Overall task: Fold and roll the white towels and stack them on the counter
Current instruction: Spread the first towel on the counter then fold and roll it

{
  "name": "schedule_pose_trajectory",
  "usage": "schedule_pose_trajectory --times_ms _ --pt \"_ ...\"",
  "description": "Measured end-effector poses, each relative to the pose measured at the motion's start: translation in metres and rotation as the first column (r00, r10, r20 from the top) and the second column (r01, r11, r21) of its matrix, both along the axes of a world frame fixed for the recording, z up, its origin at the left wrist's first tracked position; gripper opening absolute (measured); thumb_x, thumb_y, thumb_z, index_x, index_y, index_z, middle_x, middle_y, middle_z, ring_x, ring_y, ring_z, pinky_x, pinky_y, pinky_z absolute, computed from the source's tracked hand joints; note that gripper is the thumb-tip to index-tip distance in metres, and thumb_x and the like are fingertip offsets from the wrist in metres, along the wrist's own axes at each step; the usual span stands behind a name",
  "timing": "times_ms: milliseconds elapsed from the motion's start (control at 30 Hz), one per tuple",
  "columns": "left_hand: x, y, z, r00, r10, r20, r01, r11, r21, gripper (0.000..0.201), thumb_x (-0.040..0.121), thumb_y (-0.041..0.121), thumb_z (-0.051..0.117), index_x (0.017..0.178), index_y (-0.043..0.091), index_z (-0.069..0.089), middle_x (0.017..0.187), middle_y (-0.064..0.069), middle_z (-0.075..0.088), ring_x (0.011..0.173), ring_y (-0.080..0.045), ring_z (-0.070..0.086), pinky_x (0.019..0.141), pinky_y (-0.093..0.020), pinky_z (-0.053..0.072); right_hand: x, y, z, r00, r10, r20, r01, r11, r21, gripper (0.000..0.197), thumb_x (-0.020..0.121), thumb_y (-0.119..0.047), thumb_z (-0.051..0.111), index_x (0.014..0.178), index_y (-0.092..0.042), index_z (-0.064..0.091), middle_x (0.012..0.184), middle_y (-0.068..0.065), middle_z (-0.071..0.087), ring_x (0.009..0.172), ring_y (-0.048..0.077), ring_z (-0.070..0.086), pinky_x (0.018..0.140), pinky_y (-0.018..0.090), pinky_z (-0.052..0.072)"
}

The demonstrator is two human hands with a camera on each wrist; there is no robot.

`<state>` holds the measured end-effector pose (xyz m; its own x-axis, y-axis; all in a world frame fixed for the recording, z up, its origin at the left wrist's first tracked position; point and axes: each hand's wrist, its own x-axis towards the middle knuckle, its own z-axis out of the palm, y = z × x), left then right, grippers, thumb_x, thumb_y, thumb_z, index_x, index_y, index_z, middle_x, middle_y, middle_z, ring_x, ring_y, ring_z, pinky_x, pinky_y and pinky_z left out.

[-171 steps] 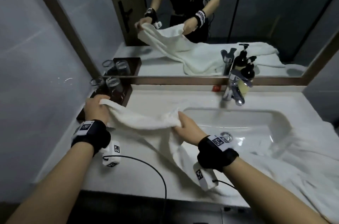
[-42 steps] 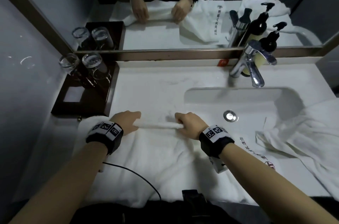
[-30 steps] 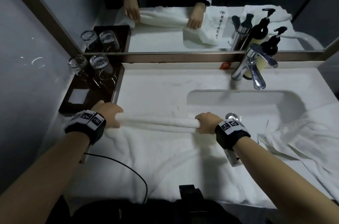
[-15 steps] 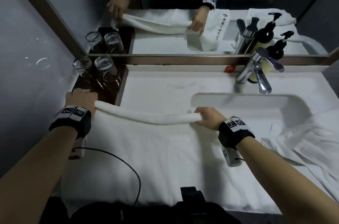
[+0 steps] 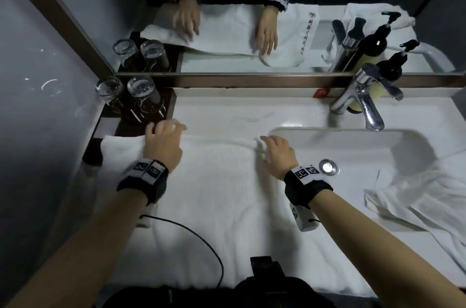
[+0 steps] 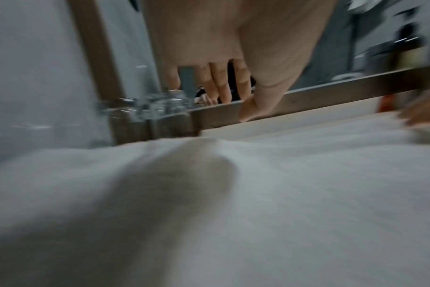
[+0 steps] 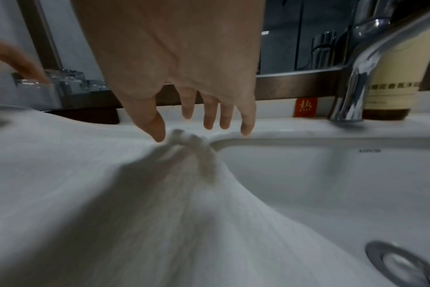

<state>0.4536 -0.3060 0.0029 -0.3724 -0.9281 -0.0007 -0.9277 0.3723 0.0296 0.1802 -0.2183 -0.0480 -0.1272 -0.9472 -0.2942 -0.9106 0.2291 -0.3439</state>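
A white towel (image 5: 214,194) lies spread flat over the counter (image 5: 227,108) and the sink's left rim, its far edge running left to right. My left hand (image 5: 166,131) hovers over that edge near the dark tray, fingers loose and holding nothing. My right hand (image 5: 269,146) is at the edge's right end by the sink corner, fingers straight. In the right wrist view the right hand (image 7: 199,124) hangs just above a bunched towel corner (image 7: 189,139). The left wrist view is blurred; the left hand (image 6: 224,91) is above the towel (image 6: 282,194). A second white towel (image 5: 416,202) lies crumpled at the right.
A dark tray (image 5: 106,126) with two upturned glasses (image 5: 141,93) stands at the back left, close to my left hand. The faucet (image 5: 363,98) and pump bottles (image 5: 388,68) stand behind the sink (image 5: 353,151). A mirror runs along the back. A black cable (image 5: 201,239) crosses the towel's near part.
Both hands gripped the towel's far edge and drew it out wide to left and right. They have now let go, and the edge lies flat on the counter.
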Motion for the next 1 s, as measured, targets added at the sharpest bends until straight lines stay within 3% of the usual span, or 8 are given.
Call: schedule_pose_trajectory --times_ms 100,233,367,500,633,867,933,1000 --pt "-0.052 0.032 -0.020 0.973 -0.209 -0.100 0.226 0.951 0.211 0.049 0.079 0.007 0.055 0.125 0.025 0.050 0.136 0.004 0.043 0.127 -0.017 0.037 0.106 -0.033 0.022 -0.001 0.020 -0.011 0.999 -0.004 0.049 0.001 0.997 0.079 0.063 0.087 -0.014 0.054 0.144 -0.019 0.026 0.149 0.010 0.027 0.136 0.028 0.026 0.104 0.045 0.036" --pt "-0.092 0.071 -0.048 0.911 -0.412 -0.018 0.371 0.801 0.471 0.052 0.089 0.029 0.053 0.138 0.027 0.036 0.151 0.002 0.023 0.137 -0.019 0.024 0.108 -0.039 0.029 -0.024 0.047 -0.017 0.991 -0.114 -0.074 0.126 0.975 0.185 0.058 0.091 -0.023 0.049 0.143 -0.023 0.024 0.148 0.006 0.029 0.134 0.028 0.030 0.102 0.048 0.036" --pt "-0.099 0.083 -0.060 0.921 -0.387 0.046 0.333 0.843 0.421 0.059 0.086 0.042 0.053 0.140 0.032 0.029 0.153 0.004 0.014 0.139 -0.021 0.018 0.108 -0.043 0.030 -0.083 0.099 -0.021 0.910 -0.245 -0.335 0.383 0.806 0.452 0.048 0.085 -0.036 0.050 0.128 -0.018 0.044 0.137 0.012 0.045 0.125 0.035 0.041 0.101 0.050 0.037" --pt "-0.104 0.087 -0.066 0.931 -0.359 0.057 0.310 0.867 0.390 0.061 0.083 0.042 0.054 0.138 0.032 0.030 0.152 0.003 0.017 0.138 -0.022 0.021 0.106 -0.043 0.033 -0.116 0.141 -0.035 0.902 -0.308 -0.304 0.430 0.721 0.544 0.038 0.080 -0.029 0.051 0.113 -0.011 0.058 0.117 0.016 0.063 0.107 0.035 0.059 0.091 0.039 0.049" --pt "-0.111 0.097 -0.067 0.949 -0.306 0.076 0.256 0.889 0.378 0.060 0.083 0.034 0.054 0.138 0.027 0.031 0.153 0.001 0.017 0.138 -0.022 0.021 0.105 -0.042 0.034 -0.116 0.149 -0.038 0.914 -0.346 -0.210 0.404 0.739 0.540 0.028 0.089 -0.038 0.047 0.097 -0.012 0.054 0.108 0.012 0.065 0.097 0.030 0.061 0.078 0.030 0.043" --pt "-0.129 0.116 -0.061 0.928 -0.364 0.079 0.325 0.895 0.306 0.053 0.083 0.009 0.052 0.132 0.023 0.040 0.134 -0.001 0.038 0.120 -0.021 0.041 0.091 -0.033 0.038 -0.135 0.168 -0.037 0.890 -0.368 -0.271 0.456 0.687 0.565 0.034 0.073 -0.048 0.048 0.088 -0.019 0.058 0.101 0.011 0.063 0.094 0.029 0.058 0.086 0.037 0.047" --pt "-0.137 0.125 -0.059 0.910 -0.412 0.046 0.376 0.866 0.329 0.042 0.085 0.011 0.050 0.125 0.022 0.046 0.123 -0.001 0.046 0.111 -0.021 0.047 0.085 -0.033 0.039 -0.139 0.169 -0.034 0.891 -0.391 -0.232 0.452 0.705 0.547 0.024 0.073 -0.040 0.051 0.077 -0.016 0.053 0.082 0.007 0.063 0.082 0.028 0.059 0.072 0.030 0.047" --pt "-0.145 0.134 -0.058 0.912 -0.409 -0.010 0.383 0.844 0.376 0.033 0.089 0.016 0.046 0.121 0.022 0.050 0.119 -0.001 0.050 0.106 -0.021 0.050 0.083 -0.032 0.039 -0.139 0.170 -0.030 0.890 -0.419 -0.179 0.451 0.750 0.484 0.014 0.079 -0.027 0.052 0.078 -0.014 0.050 0.090 0.010 0.066 0.080 0.029 0.059 0.069 0.029 0.046"
